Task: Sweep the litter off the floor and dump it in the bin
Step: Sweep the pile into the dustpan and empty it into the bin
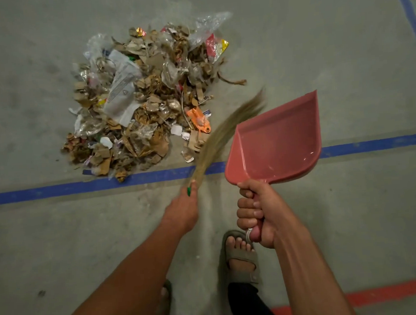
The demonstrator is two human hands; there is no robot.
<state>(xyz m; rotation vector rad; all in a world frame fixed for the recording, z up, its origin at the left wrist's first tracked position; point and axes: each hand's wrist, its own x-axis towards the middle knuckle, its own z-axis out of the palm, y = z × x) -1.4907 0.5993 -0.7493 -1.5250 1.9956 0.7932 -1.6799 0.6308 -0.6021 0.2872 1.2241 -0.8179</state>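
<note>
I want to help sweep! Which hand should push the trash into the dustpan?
Probably the left hand: it grips the broom beside the litter pile. The right hand holds the empty dustpan.

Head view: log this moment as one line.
left hand: grips broom | right hand: grips dustpan, empty | litter pile: on floor
</note>
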